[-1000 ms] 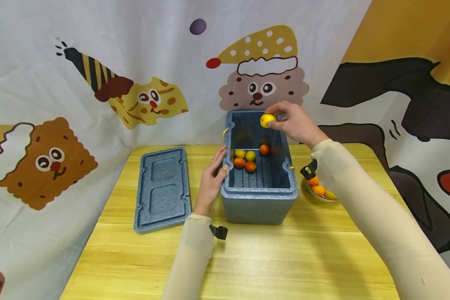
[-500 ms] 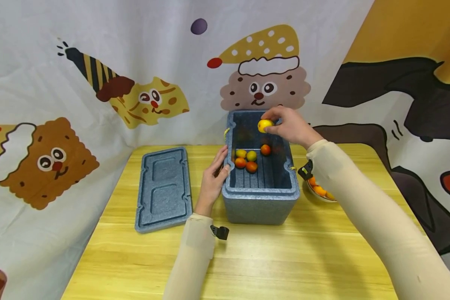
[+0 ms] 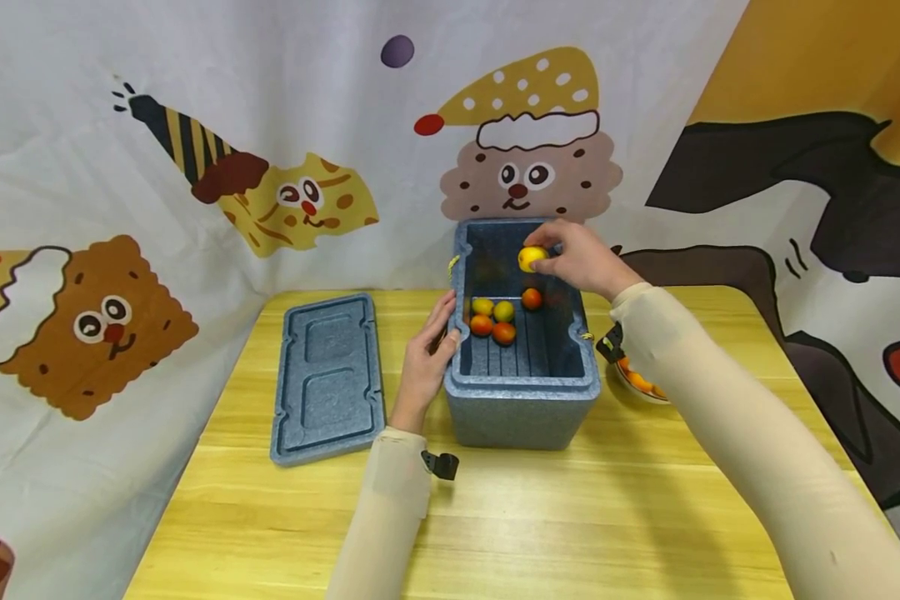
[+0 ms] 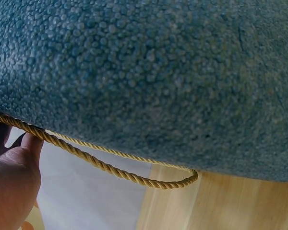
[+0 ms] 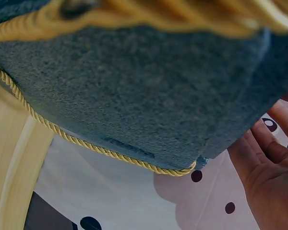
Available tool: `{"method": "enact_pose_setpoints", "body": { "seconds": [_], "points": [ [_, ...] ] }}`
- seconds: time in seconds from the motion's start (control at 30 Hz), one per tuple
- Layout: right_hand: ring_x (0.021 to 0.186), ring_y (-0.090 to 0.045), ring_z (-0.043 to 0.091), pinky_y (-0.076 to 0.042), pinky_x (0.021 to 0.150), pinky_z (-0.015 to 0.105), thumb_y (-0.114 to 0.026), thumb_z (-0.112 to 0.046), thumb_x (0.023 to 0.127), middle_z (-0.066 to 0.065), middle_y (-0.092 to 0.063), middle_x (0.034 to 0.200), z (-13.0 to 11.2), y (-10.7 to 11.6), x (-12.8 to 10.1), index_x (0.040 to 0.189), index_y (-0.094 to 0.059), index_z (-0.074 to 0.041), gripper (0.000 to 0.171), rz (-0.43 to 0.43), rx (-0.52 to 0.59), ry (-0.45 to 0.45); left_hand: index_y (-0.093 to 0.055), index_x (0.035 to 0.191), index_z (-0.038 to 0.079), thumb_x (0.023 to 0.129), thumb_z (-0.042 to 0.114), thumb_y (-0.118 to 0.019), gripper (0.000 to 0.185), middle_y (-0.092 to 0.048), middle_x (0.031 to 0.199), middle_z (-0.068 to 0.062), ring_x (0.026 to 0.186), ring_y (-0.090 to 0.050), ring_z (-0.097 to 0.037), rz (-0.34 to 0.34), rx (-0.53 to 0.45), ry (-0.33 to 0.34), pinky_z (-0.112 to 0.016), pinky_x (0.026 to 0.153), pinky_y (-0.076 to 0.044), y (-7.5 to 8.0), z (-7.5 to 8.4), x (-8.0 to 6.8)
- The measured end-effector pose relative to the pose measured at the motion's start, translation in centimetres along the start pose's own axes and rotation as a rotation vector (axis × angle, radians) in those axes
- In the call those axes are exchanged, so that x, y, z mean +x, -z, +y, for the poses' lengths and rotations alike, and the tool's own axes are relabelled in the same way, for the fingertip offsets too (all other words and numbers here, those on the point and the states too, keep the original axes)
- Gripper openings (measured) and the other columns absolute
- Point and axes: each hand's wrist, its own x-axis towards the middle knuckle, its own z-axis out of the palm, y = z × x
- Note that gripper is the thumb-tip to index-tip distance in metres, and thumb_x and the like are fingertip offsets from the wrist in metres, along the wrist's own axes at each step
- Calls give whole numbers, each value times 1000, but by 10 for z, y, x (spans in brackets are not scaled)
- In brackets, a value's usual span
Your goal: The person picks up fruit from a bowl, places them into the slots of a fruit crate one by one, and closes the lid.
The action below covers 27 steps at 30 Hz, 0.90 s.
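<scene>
While the foam box stands open on the table, the items are listed from left to right.

Lid: a blue-grey foam lid point(image 3: 326, 377) is laid flat on the wooden table point(image 3: 540, 517), inner face up, just beside the left hand.
Left hand: the left hand point(image 3: 426, 357) is rested against the box's left wall, fingers fairly straight on the rim, nothing being gripped.
Foam box: a blue-grey foam box point(image 3: 522, 412) is set near the table's middle, lidless; a yellow rope handle point(image 4: 116, 170) is seen hanging from its side wall in the left wrist view.
Fruit inside: five small fruits, two yellow-green point(image 3: 503, 311) and three orange-red point(image 3: 504, 333), are gathered on the ribbed floor at the far end.
Yellow fruit: a yellow fruit point(image 3: 532, 257) is held above the box's far end, over the fruit inside.
Right hand: the right hand point(image 3: 581, 258) is closed round the yellow fruit, which is pinched between fingertips and thumb.
Bowl: a bowl point(image 3: 640, 385) of orange fruit is placed right of the box, partly hidden by the right sleeve.
</scene>
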Motion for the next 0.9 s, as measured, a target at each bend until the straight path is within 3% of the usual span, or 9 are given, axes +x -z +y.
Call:
{"method": "enact_pose_setpoints", "body": {
  "seconds": [0.6,0.9],
  "points": [
    [109,-51,32,-42,96,50,-69,-10,92,12,-54,118,3,-1,0,123,-64,-3,32,13,-38,9,-39,138,-20,96,-7,-49,45,-32,149,-32,141,-26,-41,-7,-12,-7,-36,112,-28,-2,1,0],
    [113,-51,34,-41,98,50,-69,-10,92,18,-53,121,5,-3,0,123,-62,0,33,15,-25,9,-39,138,-20,96,-6,-49,45,-33,149,-31,142,-26,-39,-8,-7,-9,-37,112,-27,-1,1,0]
  ]
}}
